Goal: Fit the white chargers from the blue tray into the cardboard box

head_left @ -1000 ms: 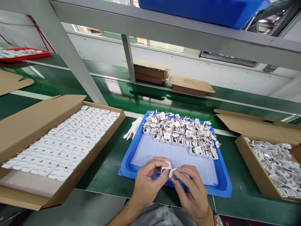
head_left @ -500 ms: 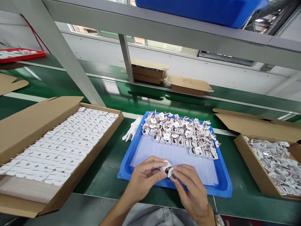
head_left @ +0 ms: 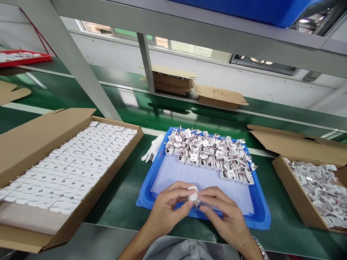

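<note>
A small white plug charger (head_left: pixel 193 195), with metal prongs at its lower end, is pinched between the thumb and fingers of my left hand (head_left: pixel 172 202) above the front of the blue tray (head_left: pixel 262 213). My right hand (head_left: pixel 225 209) has its fingertips against the charger's right side, with the thumb near the prongs. Its fingertips are slightly blurred. Behind both hands, rows of open white charger housings (head_left: pixel 200 164) with red and dark wires and loose prong caps fill the back of the tray.
At left, a cardboard box (head_left: pixel 108 177) holds rows of white chargers. Another box (head_left: pixel 295 195) at right holds wired white parts. A white glove (head_left: pixel 154 148) lies beside the tray. A grey frame post (head_left: pixel 78 65) and crossbar (head_left: pixel 189 27) stand beyond, with a blue bin (head_left: pixel 252 11) above.
The cap piece, held apart from the housing earlier, now sits against it with prongs pointing down. My right fingers have opened slightly around it. The view has shifted a little.
</note>
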The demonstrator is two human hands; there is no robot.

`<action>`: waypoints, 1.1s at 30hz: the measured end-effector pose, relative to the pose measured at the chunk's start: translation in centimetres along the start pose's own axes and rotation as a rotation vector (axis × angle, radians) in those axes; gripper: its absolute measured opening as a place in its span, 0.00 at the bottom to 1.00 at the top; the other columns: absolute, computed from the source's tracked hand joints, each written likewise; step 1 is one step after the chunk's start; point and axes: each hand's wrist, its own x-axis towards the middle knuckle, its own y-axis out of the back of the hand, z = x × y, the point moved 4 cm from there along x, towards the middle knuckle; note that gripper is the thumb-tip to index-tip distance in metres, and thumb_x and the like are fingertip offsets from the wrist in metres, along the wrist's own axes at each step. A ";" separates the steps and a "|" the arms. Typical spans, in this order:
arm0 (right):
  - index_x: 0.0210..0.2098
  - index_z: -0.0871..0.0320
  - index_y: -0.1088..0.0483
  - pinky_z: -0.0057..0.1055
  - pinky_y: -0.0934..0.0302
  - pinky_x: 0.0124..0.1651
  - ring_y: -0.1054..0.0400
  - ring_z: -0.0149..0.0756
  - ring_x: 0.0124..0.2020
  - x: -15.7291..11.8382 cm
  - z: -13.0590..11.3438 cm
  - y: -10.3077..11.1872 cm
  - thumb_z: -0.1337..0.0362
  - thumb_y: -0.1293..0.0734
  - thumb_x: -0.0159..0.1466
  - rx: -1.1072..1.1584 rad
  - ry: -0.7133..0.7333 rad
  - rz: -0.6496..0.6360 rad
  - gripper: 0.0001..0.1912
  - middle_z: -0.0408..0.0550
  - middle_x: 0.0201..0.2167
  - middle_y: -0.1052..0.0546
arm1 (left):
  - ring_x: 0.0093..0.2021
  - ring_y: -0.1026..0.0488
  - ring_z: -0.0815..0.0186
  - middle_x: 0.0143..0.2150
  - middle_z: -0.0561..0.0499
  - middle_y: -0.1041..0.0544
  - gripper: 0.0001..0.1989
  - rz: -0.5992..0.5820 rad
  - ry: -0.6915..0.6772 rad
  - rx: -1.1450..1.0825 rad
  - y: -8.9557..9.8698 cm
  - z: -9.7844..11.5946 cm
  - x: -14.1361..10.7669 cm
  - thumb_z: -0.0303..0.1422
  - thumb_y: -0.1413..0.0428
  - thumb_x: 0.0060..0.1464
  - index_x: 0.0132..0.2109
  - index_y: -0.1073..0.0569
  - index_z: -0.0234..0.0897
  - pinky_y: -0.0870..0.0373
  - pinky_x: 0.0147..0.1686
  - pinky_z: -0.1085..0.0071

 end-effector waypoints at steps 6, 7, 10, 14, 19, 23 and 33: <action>0.60 0.41 0.24 0.36 0.29 0.63 0.26 0.41 0.61 -0.1 2.2 0.0 0.63 0.30 0.73 0.238 -0.366 -0.061 0.18 0.47 0.58 0.21 | 0.45 0.17 0.61 0.53 0.43 0.21 0.16 -0.075 0.004 0.110 -0.4 0.5 -0.2 0.26 0.39 0.65 0.55 0.15 0.50 0.16 0.43 0.67; 0.61 0.41 0.25 0.37 0.30 0.63 0.26 0.42 0.61 -0.1 2.4 -0.1 0.62 0.29 0.72 0.261 -0.387 -0.072 0.19 0.47 0.58 0.21 | 0.45 0.17 0.61 0.53 0.44 0.21 0.17 -0.077 0.001 0.125 -0.4 0.5 -0.2 0.26 0.39 0.65 0.55 0.16 0.51 0.16 0.43 0.68; 0.60 0.41 0.24 0.39 0.27 0.59 0.25 0.43 0.58 -0.1 2.8 -0.1 0.59 0.28 0.71 0.323 -0.435 -0.079 0.18 0.49 0.56 0.22 | 0.47 0.17 0.61 0.52 0.44 0.21 0.19 -0.063 -0.031 0.157 -0.2 0.5 -0.3 0.25 0.38 0.64 0.56 0.16 0.51 0.17 0.43 0.69; 0.54 0.42 0.20 0.39 0.26 0.54 0.25 0.43 0.54 0.1 3.0 -0.1 0.57 0.25 0.68 0.378 -0.448 -0.041 0.15 0.48 0.50 0.22 | 0.45 0.17 0.62 0.52 0.45 0.22 0.20 -0.067 -0.038 0.135 -0.1 0.4 -0.5 0.23 0.39 0.64 0.57 0.17 0.52 0.17 0.41 0.70; 0.56 0.41 0.21 0.42 0.27 0.57 0.25 0.43 0.54 0.0 3.1 -0.6 0.59 0.25 0.68 0.406 -0.438 -0.050 0.17 0.48 0.51 0.24 | 0.44 0.18 0.64 0.52 0.46 0.22 0.21 -0.061 -0.053 0.117 -0.2 0.5 -0.5 0.21 0.40 0.64 0.56 0.17 0.53 0.17 0.40 0.71; 0.58 0.42 0.23 0.43 0.29 0.59 0.26 0.43 0.56 -0.3 3.1 -0.9 0.61 0.27 0.70 0.394 -0.464 -0.058 0.18 0.48 0.52 0.24 | 0.47 0.18 0.63 0.50 0.47 0.21 0.21 -0.016 -0.106 0.228 -0.3 0.6 -0.5 0.20 0.40 0.63 0.55 0.17 0.50 0.18 0.41 0.72; 0.56 0.44 0.24 0.40 0.29 0.57 0.25 0.41 0.54 -0.5 2.7 -1.2 0.66 0.30 0.70 0.347 -0.449 -0.009 0.16 0.47 0.50 0.24 | 0.47 0.19 0.63 0.50 0.48 0.21 0.18 -0.027 -0.118 0.367 -0.4 0.7 -0.9 0.22 0.41 0.65 0.55 0.19 0.48 0.19 0.48 0.67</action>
